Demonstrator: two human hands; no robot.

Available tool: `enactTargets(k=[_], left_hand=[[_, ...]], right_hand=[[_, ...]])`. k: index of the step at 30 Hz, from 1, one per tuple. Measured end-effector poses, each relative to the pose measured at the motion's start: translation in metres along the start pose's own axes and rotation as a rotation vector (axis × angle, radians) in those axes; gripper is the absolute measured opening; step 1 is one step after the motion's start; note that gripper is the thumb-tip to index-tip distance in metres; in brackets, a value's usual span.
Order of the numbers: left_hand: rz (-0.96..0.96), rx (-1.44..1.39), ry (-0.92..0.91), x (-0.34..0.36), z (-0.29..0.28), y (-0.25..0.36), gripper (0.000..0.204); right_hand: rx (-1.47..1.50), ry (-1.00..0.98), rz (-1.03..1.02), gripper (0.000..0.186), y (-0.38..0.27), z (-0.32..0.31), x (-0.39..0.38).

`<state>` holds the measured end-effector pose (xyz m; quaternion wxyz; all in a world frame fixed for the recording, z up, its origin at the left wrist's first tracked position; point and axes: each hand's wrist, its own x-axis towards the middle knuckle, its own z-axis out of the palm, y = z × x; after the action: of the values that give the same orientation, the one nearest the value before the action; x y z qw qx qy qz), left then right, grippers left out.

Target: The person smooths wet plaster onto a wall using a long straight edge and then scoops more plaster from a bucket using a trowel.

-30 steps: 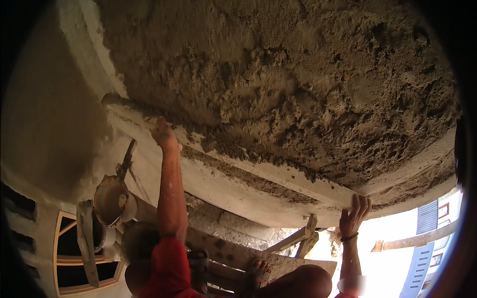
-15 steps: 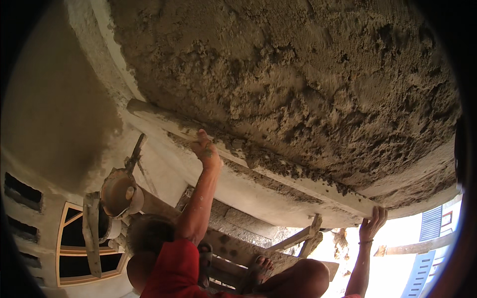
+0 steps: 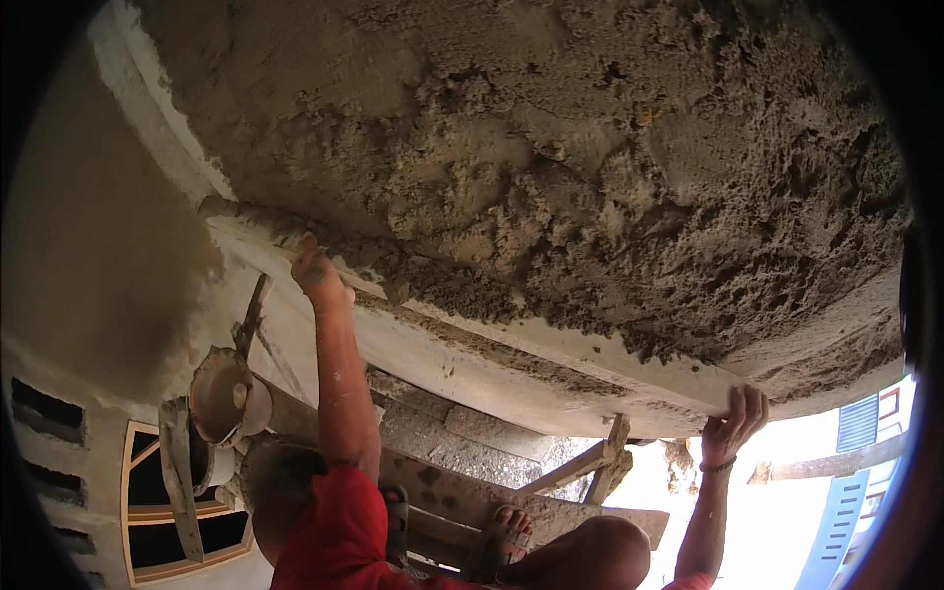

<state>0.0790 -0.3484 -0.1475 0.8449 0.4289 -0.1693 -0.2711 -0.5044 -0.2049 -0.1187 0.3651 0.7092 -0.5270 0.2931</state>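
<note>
Long, straight, pale board [image 3: 678,379], mortar-smeared, runs slantwise along the edge of a rough, grey-brown mortar layer [image 3: 590,197]; board taken as landmark. Left hand [image 3: 320,275]: gripping the board near its left end, thumb up against it. Right hand [image 3: 736,423]: fingers curled round the board's right end; dark band [image 3: 718,465] on that wrist. Ridge of crumbly, dark wet mortar [image 3: 472,287] lies along the board's upper edge, touching it, between the two hands.

Below the board's left end, apart from it: round, mortar-crusted bucket [image 3: 231,398]; lower again, a window with a light wooden frame [image 3: 126,501]. Below the board's middle: stained wooden plank [image 3: 580,516], with the person's sandalled foot [image 3: 508,531] at it.
</note>
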Motion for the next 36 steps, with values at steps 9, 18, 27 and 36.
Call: enactTargets(k=[9,18,27,36], left_hand=[[-0.022,0.275,0.066,-0.035,-0.006,-0.029,0.043],[-0.12,-0.004,0.024,-0.021,0.011,0.021,0.021],[-0.044,-0.019,-0.035,0.019,0.008,0.032,0.041],[-0.12,0.106,-0.004,-0.022,0.016,0.017,0.039]], right_hand=[[-0.045,-0.045,-0.025,0.054,0.04,-0.008,-0.026],[0.024,0.006,-0.002,0.054,0.01,-0.013,0.007],[0.079,0.007,-0.026,0.042,-0.007,-0.025,0.042],[0.039,0.04,-0.05,0.047,0.025,-0.023,0.019]])
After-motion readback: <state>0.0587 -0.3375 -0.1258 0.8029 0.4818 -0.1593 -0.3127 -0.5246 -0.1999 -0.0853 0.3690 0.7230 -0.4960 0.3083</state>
